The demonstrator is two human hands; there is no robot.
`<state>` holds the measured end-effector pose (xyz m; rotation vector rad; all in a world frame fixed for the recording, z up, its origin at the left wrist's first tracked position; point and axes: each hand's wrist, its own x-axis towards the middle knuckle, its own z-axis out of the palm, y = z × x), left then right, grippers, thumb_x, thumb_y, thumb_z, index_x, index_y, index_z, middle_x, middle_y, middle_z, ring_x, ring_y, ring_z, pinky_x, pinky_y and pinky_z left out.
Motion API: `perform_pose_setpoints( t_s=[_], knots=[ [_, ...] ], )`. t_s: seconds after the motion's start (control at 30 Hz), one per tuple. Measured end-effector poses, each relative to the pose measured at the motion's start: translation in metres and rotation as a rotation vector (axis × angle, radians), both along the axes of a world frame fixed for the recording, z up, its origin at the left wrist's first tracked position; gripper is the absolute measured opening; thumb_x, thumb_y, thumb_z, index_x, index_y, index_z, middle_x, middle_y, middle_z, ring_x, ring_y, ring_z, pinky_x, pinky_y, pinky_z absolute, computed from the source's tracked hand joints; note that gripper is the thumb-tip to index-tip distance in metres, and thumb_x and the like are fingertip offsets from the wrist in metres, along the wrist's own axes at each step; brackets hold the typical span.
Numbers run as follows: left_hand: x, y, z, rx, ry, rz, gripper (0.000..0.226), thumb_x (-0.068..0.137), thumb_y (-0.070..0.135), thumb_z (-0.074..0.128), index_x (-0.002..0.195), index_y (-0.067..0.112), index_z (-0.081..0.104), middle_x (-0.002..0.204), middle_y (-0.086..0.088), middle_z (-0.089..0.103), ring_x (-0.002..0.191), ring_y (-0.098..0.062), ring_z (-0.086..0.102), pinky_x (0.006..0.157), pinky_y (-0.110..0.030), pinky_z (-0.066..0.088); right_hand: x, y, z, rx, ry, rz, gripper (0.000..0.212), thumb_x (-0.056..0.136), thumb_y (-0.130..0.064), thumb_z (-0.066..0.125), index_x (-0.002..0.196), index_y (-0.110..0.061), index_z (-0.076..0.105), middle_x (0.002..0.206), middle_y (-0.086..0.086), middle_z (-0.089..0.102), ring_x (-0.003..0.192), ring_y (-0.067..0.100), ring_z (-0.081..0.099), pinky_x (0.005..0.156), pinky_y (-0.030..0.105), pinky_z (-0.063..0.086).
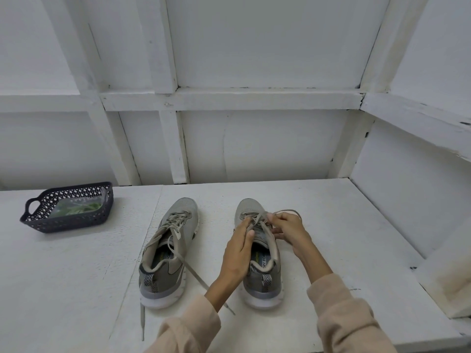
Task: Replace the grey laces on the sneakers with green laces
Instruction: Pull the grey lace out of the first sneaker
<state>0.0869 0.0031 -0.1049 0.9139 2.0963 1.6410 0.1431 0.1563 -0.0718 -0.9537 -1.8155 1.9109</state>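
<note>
Two grey sneakers are standing side by side on the white shelf (331, 238), toes to the wall. The person's left hand (238, 248) is lying straight-fingered along the right sneaker (260, 273), while the right hand (288, 230) is pinching its grey lace (258, 220) in curled fingers. The left sneaker (168, 250) is trailing one loosened lace (188, 268) forward. One dark basket (33, 220), far left, is holding the green laces (76, 208).

White painted desk (339, 240) under the right grip (290, 233), white panelled wall (267, 47) crossed by wooden battens (229, 99) beyond the grip, chipped white ledge (418, 118) high to the grip's right, scuffed side panel (407, 189) below it, soft even light
</note>
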Motion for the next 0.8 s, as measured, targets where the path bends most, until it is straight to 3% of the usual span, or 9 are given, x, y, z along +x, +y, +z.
perform_pose_setpoints(
  t_s=[0.1,0.23,0.5,0.6,0.7,0.8],
  knots=[
    [0.0,0.0,0.0,0.002,0.003,-0.003,0.045,0.104,0.033,0.039,0.148,0.021,0.04,0.151,0.006,0.041,0.141,-0.008,0.034,0.12,-0.035,0.025,0.001,0.001,0.003,0.035,-0.018,0.086,0.013,0.086,-0.012,0.071,0.082,-0.002,0.065,0.073,0.009,0.066,0.063,0.017,0.062,0.062,0.027,0.053],
    [0.001,0.001,0.002,-0.007,0.005,-0.004,0.044,0.104,0.031,0.039,0.147,0.02,0.04,0.151,0.005,0.041,0.141,-0.009,0.034,0.12,-0.034,0.025,-0.003,0.003,-0.001,0.044,-0.044,-0.017,0.013,0.094,-0.008,0.059,0.081,-0.007,0.058,0.081,0.011,0.066,0.069,0.024,0.063,0.058,0.03,0.053],
    [-0.001,-0.001,0.0,-0.007,0.017,-0.015,0.044,0.105,0.032,0.038,0.147,0.021,0.04,0.152,0.007,0.041,0.141,-0.006,0.033,0.12,-0.033,0.025,0.001,0.002,-0.003,-0.067,0.004,-0.166,0.02,0.105,-0.018,0.038,0.11,-0.001,0.047,0.086,0.017,0.068,0.064,0.027,0.068,0.053,0.031,0.057],
    [-0.001,-0.003,0.002,0.026,0.005,-0.051,0.047,0.103,0.04,0.038,0.147,0.023,0.04,0.15,0.011,0.041,0.139,-0.002,0.034,0.118,-0.026,0.025,0.006,-0.002,-0.004,-0.086,0.05,-0.202,0.024,0.104,-0.024,0.042,0.106,-0.001,0.049,0.087,0.019,0.068,0.065,0.026,0.069,0.051,0.027,0.056],
    [-0.005,-0.007,0.006,0.103,-0.053,0.01,0.036,0.103,0.038,0.04,0.135,0.027,0.052,0.136,0.015,0.054,0.127,0.002,0.047,0.106,-0.012,0.033,0.014,-0.008,-0.003,-0.101,0.09,-0.207,0.027,0.101,-0.021,0.05,0.091,0.002,0.06,0.086,0.018,0.066,0.063,0.02,0.068,0.054,0.024,0.057],
    [-0.02,-0.008,0.005,0.127,-0.092,0.133,0.023,0.102,0.032,0.046,0.121,0.029,0.057,0.118,0.007,0.066,0.114,-0.007,0.059,0.1,-0.023,0.044,0.019,-0.018,-0.001,-0.02,0.09,-0.182,0.022,0.097,-0.02,0.057,0.085,-0.006,0.069,0.085,0.013,0.07,0.07,0.017,0.068,0.064,0.022,0.057]
  ],
)
